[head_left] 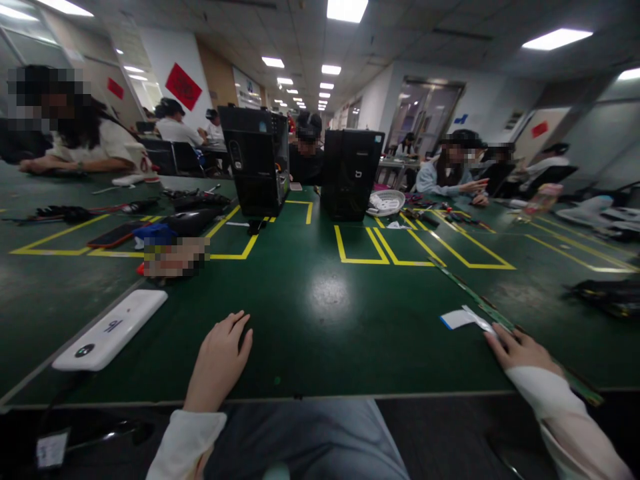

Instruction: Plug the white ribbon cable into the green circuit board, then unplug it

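My left hand rests on the green table near its front edge, fingers stretched out and nothing in it. Over on the right, my right hand lies across a long, thin green circuit board strip, fingers extended and touching it. The strip runs slantwise on the tabletop, partly hidden under that hand. A white flat ribbon cable with a blue end sticks out to the left beside my right fingertips. Whether it is joined to the strip is hidden by the fingers.
A white power bank with a cable lies on the left. Two black computer towers stand ahead. A white basket, a dark phone and a blue item lie behind yellow tape marks. Several people sit around.
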Tool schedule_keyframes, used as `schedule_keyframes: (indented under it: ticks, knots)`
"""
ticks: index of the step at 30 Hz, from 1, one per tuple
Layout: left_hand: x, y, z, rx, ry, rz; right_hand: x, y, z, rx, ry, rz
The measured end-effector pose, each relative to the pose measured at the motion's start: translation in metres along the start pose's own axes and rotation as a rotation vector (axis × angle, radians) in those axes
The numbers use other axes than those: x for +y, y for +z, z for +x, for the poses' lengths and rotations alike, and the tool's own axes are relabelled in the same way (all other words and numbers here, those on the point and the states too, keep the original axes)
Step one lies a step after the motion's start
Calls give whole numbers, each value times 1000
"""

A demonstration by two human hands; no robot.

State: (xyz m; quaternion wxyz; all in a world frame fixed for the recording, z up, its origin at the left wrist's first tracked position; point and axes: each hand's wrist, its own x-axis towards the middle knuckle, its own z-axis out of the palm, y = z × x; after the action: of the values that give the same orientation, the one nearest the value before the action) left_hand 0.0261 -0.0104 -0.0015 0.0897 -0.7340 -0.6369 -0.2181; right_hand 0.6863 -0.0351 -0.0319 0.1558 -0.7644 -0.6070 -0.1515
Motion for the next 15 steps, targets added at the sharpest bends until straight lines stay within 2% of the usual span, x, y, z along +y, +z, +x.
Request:
schedule_keyframes:
  ticks: [3, 9, 15]
  knots:
    - [0, 0, 0, -4, 2, 2, -31, -1, 21, 38, 266, -81]
    - [-2, 1, 0, 5, 13, 14, -70, -9, 75, -206, 419, 26]
    - [0, 3, 2, 22, 3, 7, -88, -1, 103, -230, 548, -18]
